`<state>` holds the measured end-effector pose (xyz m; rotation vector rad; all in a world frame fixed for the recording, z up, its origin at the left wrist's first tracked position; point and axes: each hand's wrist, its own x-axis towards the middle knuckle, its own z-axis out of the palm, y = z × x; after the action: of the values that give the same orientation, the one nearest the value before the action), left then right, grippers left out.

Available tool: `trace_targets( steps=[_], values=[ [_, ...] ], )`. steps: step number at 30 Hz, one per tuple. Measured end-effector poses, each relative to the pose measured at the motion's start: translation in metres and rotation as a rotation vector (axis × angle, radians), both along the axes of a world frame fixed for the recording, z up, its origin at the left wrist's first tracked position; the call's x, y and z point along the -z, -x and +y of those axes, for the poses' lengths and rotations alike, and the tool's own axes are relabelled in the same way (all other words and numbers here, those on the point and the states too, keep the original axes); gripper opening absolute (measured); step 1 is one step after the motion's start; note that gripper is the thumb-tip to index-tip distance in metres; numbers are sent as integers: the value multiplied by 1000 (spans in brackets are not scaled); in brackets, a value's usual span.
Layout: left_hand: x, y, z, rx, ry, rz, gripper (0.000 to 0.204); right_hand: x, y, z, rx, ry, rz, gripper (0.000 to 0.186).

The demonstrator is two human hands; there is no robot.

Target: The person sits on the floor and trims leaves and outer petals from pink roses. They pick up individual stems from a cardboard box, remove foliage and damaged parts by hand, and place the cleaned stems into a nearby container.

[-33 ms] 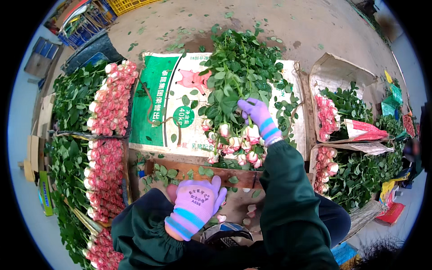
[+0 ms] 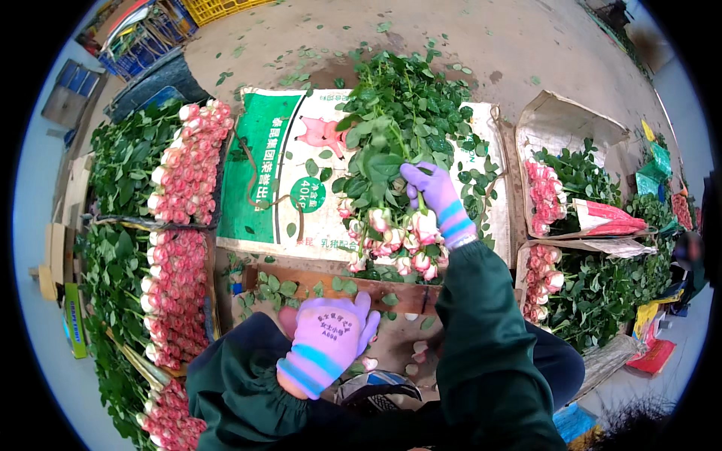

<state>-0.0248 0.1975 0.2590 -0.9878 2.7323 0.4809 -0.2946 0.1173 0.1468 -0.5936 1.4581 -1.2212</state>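
A heap of pink-and-white roses (image 2: 387, 240) with leafy green stems (image 2: 406, 98) lies on a flattened white-and-green sack in front of me, blooms toward me. My right hand (image 2: 430, 188), in a lilac glove with blue bands, reaches into the heap's right side. Its thumb and fingers are pinched on a rose just above the blooms; leaves partly cover the fingertips. My left hand (image 2: 331, 334), gloved alike, hovers near my left knee with its visible fingers stretched out and nothing seen in it. A blurry pinkish shape shows beside that hand, its kind unclear.
Stacked rose bundles (image 2: 180, 274) stand along the left, more bundles (image 2: 545, 199) in wrappings on the right. A wooden board (image 2: 353, 292) edges the sack's near side. Loose leaves and petals litter the floor (image 2: 316, 37). A yellow crate (image 2: 218, 9) sits far left.
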Motion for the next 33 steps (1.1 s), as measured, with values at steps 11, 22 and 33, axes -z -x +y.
trace_targets(
  steps=[11, 22, 33],
  values=[
    [-4, -13, 29, 12, 26, 99, 28, -31, -20, 58, -175, -356, 842, 43],
    [-12, -21, 34, 25, 55, 157, 31, -5, -53, 113, 16, -222, 443, 31],
    [-26, -34, 22, -73, 77, 135, 33, -54, -78, 134, 349, -49, 186, 30]
  ],
)
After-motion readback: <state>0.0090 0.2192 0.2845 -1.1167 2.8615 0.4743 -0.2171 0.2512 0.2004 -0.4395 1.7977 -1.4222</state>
